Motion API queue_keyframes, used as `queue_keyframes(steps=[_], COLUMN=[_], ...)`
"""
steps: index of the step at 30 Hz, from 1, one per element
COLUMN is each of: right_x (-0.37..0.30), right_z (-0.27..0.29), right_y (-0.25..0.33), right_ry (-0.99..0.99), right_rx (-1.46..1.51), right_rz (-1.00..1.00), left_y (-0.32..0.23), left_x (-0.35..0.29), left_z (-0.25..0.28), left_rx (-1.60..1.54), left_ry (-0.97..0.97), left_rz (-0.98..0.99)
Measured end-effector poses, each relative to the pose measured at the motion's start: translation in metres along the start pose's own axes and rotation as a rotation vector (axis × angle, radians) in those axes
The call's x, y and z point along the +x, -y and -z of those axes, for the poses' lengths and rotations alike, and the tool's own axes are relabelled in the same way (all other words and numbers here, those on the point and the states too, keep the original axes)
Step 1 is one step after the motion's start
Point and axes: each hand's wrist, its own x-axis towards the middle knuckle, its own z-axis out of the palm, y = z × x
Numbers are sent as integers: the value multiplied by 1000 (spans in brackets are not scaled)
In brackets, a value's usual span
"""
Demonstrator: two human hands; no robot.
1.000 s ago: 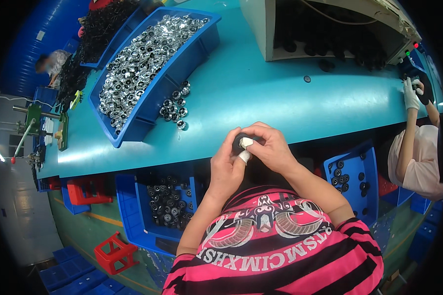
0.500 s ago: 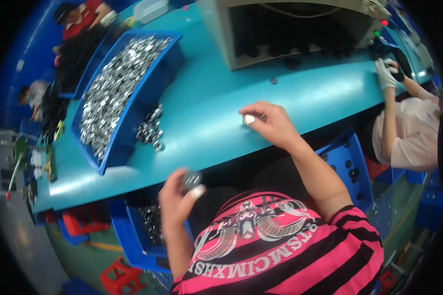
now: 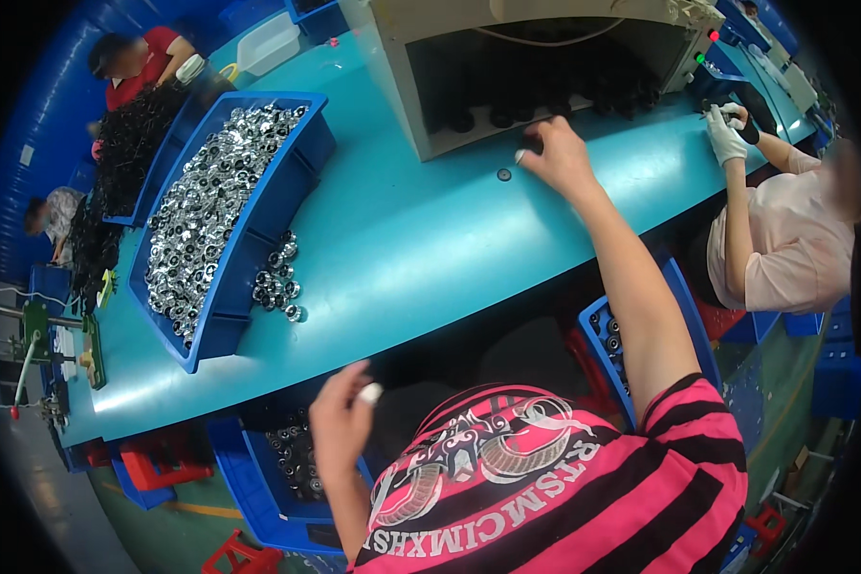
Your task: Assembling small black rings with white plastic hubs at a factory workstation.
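My right hand (image 3: 562, 161) reaches over the teal table to the front of a pale box (image 3: 407, 96), where several black round parts (image 3: 500, 117) lie inside its opening. Its thumb and fingers are apart, and nothing plainly shows between them. A small dark disc (image 3: 504, 175) lies on the table just below that hand. My left hand (image 3: 340, 421) hovers at the table's near edge, above a blue bin (image 3: 244, 478) with dark round parts in it. Its thumb, with a white cover on the tip, stands off from the fingers, and no part shows there.
A long blue bin (image 3: 258, 225) full of shiny silver round parts stands at the left, with a small pile (image 3: 277, 282) beside it. Another blue bin (image 3: 593, 320) holds black parts below the edge. A co-worker in white gloves (image 3: 727, 139) works at right; others sit far left.
My right hand has moved away from me to the box's opening. The dark disc that was in my left hand no longer shows there, and that hand has dropped slightly.
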Motion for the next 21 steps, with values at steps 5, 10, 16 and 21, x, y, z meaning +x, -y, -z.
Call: queue_keyframes(steps=[5,10,16,21], right_x=[-99,-170,-109,-72], right_z=[24,16,-48,-116], right_y=[130,200,205,266], right_ry=[128,411,477,307], right_rx=[693,866,797,558], right_rz=[358,416,451,753], left_y=[-34,-58,-19,-22], left_x=[39,47,34,29], left_z=[-79,-92,-69,-59], left_rx=[-720,-1356,-1513,-1602], left_ry=[287,197,198,170], left_rz=[-45,168,154,179])
